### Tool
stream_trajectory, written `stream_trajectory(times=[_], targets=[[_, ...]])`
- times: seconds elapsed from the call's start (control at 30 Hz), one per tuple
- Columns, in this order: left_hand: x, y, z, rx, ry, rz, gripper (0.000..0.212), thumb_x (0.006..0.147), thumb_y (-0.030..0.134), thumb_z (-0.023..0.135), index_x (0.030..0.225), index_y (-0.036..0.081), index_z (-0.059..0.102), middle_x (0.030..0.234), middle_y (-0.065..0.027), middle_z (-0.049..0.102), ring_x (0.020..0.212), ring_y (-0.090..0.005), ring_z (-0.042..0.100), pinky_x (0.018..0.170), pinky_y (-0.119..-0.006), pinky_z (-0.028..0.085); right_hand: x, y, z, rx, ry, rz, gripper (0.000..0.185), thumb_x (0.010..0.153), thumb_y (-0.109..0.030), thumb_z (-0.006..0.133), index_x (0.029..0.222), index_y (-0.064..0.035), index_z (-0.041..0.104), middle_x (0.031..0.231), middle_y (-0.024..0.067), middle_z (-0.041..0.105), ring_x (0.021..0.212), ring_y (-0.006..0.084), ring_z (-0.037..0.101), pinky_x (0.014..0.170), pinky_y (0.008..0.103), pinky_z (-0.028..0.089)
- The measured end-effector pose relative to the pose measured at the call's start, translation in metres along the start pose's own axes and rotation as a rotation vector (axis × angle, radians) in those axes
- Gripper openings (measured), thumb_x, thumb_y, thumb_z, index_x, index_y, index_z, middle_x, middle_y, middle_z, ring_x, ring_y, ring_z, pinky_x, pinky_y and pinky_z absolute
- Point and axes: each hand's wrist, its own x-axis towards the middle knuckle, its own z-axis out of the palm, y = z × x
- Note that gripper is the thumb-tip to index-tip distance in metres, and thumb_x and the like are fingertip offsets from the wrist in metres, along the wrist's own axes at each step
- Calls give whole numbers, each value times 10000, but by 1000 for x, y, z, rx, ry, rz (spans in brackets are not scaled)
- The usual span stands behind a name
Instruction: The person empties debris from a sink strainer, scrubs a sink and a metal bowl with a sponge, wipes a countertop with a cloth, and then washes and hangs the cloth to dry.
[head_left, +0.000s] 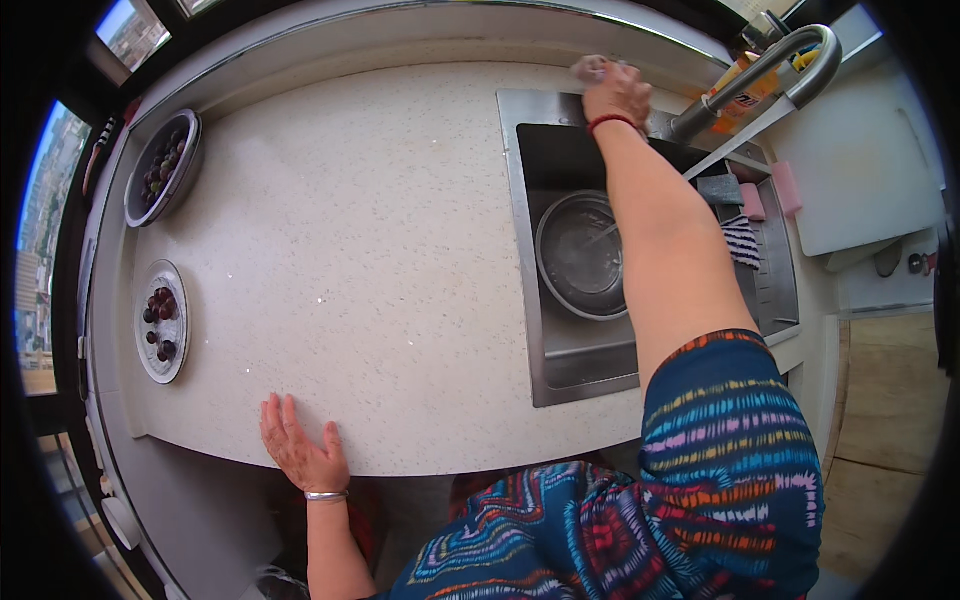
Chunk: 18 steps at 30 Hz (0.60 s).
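My right hand (616, 94), with a red cord at the wrist, is closed around a crumpled pale cloth (590, 69) at the back rim of the sink. My left hand (304, 446) rests at the counter's front edge, fingers spread, holding nothing. Below my right forearm a round metal bowl (581, 255) sits in the steel sink (536, 367) with water in it. Water runs from the curved faucet (817, 67); the arm hides part of the sink. At the far left are an oval plate (180, 352) with several grapes and a colander-like bowl (196, 150) with more grapes.
A striped cloth (741, 241), a grey scouring pad (718, 189) and pink sponges (786, 190) lie at the sink's right side. An orange pack (746, 94) stands behind the faucet. A white cutting board (862, 180) is at the right. Windows line the left.
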Motion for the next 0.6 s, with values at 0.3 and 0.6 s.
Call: stream_trajectory(times=[0.3, 0.6], targets=[[-3, -3, 1, 6, -12, -9, 564, 770, 316, 516, 1242, 34, 395, 1316, -159, 350, 1230, -320, 300, 1010, -426, 230, -52, -43, 20, 338, -347, 78, 426, 780, -413, 442, 1173, -273, 526, 1352, -22, 335, 1243, 270, 257, 963, 550, 224], [0, -4, 8, 51, 7, -16, 533, 789, 324, 524, 1235, 57, 405, 1310, -141, 361, 1234, -298, 297, 1019, -406, 225, -174, -55, -45, 266, -418, -298, 356, 836, -384, 382, 1045, -209, 611, 1179, -18, 490, 1125, 225, 388, 906, 477, 316]])
